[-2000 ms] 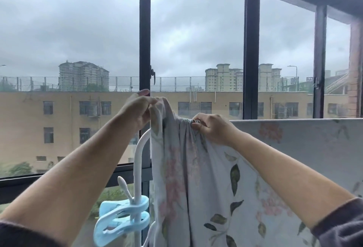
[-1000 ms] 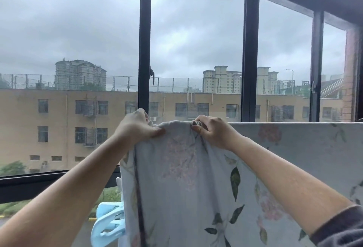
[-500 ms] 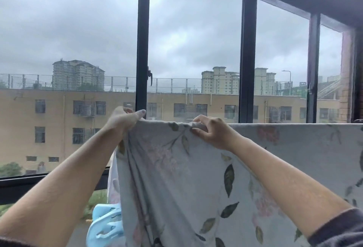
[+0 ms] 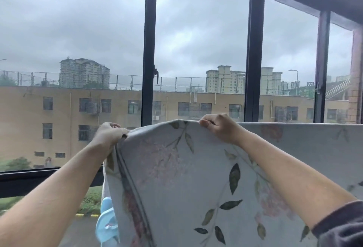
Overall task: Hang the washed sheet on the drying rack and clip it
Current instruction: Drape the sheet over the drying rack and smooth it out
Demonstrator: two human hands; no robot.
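I hold sheet [image 4: 176, 178] by its top edge. Left hand [image 4: 109, 134] pinches bunched corner, right hand [image 4: 220, 129] curls over fold. Purpose, as I judge it, is to tension cloth flat along rack bar, which is hidden beneath. Blue clip [image 4: 107, 225] hangs below left corner, not yet applied.

Sheet held up before the window, one hand at each end of its raised top edge.

The sheet [image 4: 196, 178] hangs in front of the window frame [image 4: 149, 50] and fills the lower middle and right. The left hand [image 4: 107, 134] grips its left corner, and the right hand [image 4: 220, 127] pinches the top edge further right and slightly higher. Right of that hand the edge runs level to the side. A clip [image 4: 107, 225] sits low on the left, partly behind the sheet's left edge. A building [image 4: 59, 125] lies beyond the glass.
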